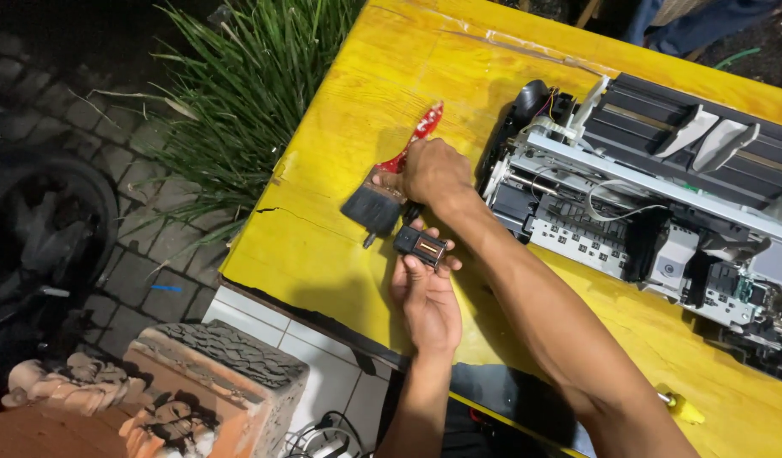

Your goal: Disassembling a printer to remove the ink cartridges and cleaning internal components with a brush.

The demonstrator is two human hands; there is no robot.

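While the left hand [425, 293] cradled a small black cartridge [420, 245] steady, the right hand [431, 172] gripped a red-handled brush [389, 188], bristles apparently angled toward it, above the yellow desk [340, 153].

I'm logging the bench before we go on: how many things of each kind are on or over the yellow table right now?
Paintbrush, red handle, in the right hand: 1
Small black cartridge part, in the left hand: 1
Opened printer: 1
Yellow-handled tool at the table edge: 1
Total: 4
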